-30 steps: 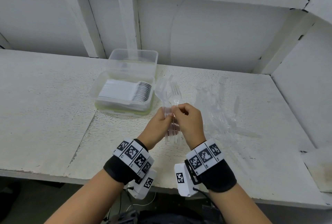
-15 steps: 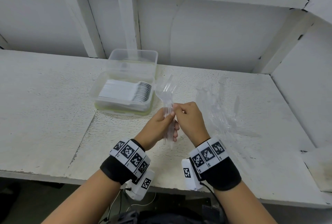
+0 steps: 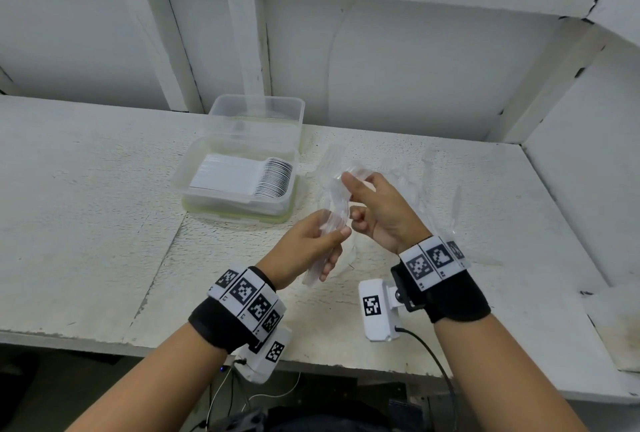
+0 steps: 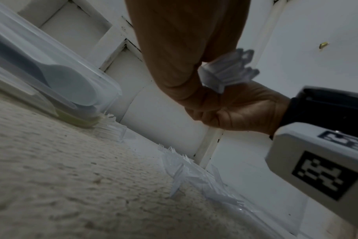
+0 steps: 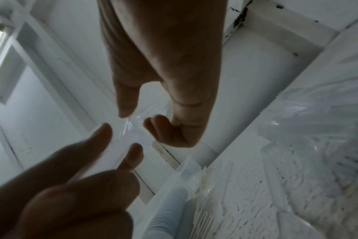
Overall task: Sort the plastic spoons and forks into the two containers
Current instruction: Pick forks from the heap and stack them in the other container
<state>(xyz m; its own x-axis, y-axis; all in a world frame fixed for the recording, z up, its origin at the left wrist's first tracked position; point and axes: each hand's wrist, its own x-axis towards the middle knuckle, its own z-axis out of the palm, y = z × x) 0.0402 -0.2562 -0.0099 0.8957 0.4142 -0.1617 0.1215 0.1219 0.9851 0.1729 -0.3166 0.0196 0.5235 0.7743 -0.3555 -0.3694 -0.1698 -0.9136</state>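
Observation:
My left hand [image 3: 330,241] grips the handles of a bundle of clear plastic cutlery [image 3: 333,204] above the table, in front of the containers. My right hand [image 3: 350,183] pinches the bundle's upper end between thumb and forefinger; its other fingers are curled. Whether the pieces are forks or spoons I cannot tell. In the left wrist view the handle ends [image 4: 229,71] stick out below my left palm. The right wrist view shows clear plastic [image 5: 133,129] between both hands. The near clear container [image 3: 194,168] holds a row of white spoons [image 3: 242,178]. The far container [image 3: 258,112] looks almost empty.
A loose pile of clear forks [image 3: 419,182] lies on the white table [image 3: 86,223], right of my hands. The containers stand against the back wall's white post. A side wall closes the table's right end, and the front edge is close to my wrists.
My right hand has slid from the handles up to the bundle's top end. My left hand has dropped lower along the handles, and the bundle now leans to the right.

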